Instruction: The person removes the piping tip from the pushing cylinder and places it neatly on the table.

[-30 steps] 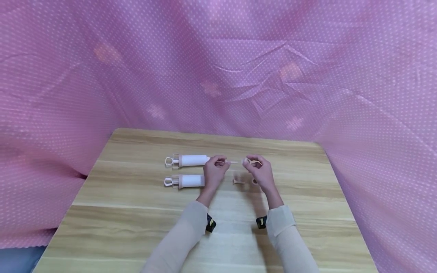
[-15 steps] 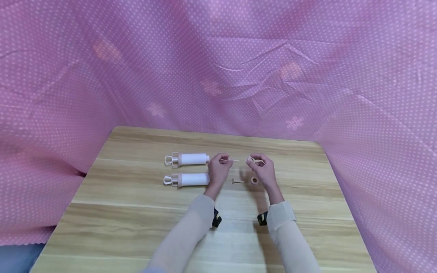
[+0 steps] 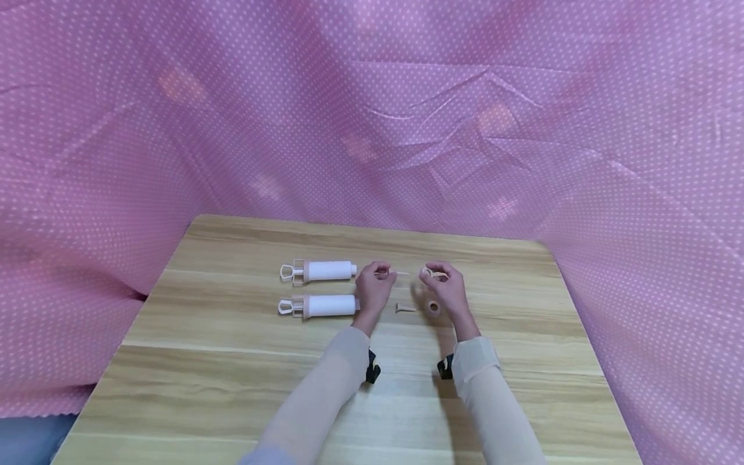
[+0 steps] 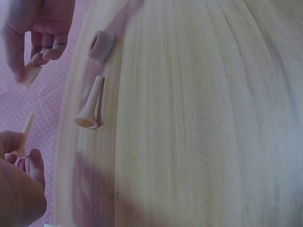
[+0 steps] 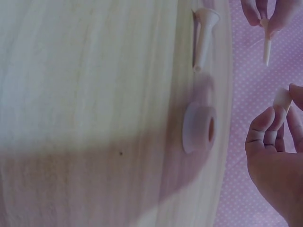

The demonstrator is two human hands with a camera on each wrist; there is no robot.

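Note:
My left hand [image 3: 374,289] pinches a slender pale nozzle [image 5: 267,49] between thumb and fingers, its thin tube aimed at the other hand. Facing it across a small gap, my right hand [image 3: 450,292] holds a small pale ring-shaped cap [image 5: 282,98] by its edge. Both parts are held above the table, apart from each other. Below them lie a second nozzle [image 4: 92,104] with a flared end and a second ring cap [image 4: 100,47] with a round hole. Fingers cover part of each held piece.
Two white syringe-like tubes [image 3: 329,270] with looped plunger handles lie parallel on the wooden table [image 3: 221,381], left of my left hand. The nearer tube [image 3: 331,305] ends close to that wrist. Pink dotted cloth [image 3: 372,129] hangs around the table's back and sides.
My left hand has shifted a little to the right with the nozzle, uncovering more of the nearer tube. The right hand has edged slightly right with the cap, uncovering the ring on the table.

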